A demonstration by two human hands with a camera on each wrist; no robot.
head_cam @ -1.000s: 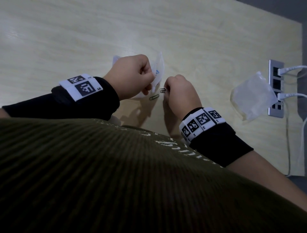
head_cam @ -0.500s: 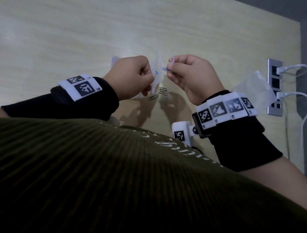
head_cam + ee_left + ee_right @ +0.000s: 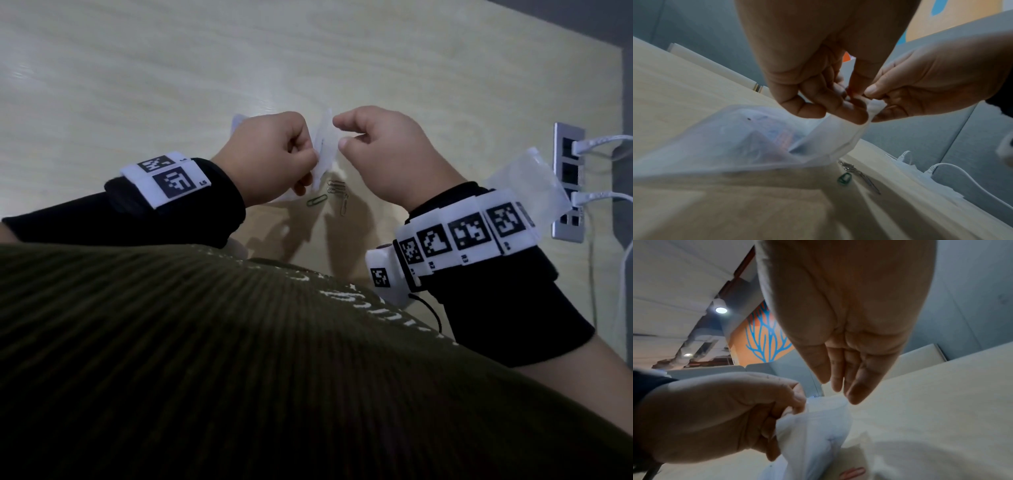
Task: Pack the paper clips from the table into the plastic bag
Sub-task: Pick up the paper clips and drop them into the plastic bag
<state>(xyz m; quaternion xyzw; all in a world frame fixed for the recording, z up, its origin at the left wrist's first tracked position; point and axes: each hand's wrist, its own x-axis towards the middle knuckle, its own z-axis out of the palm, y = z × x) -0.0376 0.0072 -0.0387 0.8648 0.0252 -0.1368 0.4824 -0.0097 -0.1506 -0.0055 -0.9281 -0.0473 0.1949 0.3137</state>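
My left hand (image 3: 306, 161) grips the rim of a small clear plastic bag (image 3: 325, 150) and holds it up just above the table. Coloured clips (image 3: 781, 138) show blurred through the bag's wall (image 3: 735, 138). My right hand (image 3: 339, 133) hovers at the bag's mouth. In the right wrist view its fingers (image 3: 851, 392) point down onto the rim (image 3: 818, 404), and I see nothing between them. A green paper clip (image 3: 317, 200) and a few silver clips (image 3: 337, 187) lie on the table under the bag.
A second clear plastic bag (image 3: 524, 185) lies to the right, partly behind my right wrist. Beside it a metal socket panel (image 3: 568, 181) is set in the table, with white cables (image 3: 599, 144) plugged in. The table's edge (image 3: 621, 171) runs just beyond.
My right hand lifted from the clips on the table to the bag's mouth. The blue and silver clips it pinched half a second ago are no longer in its fingers. The left hand stayed put.
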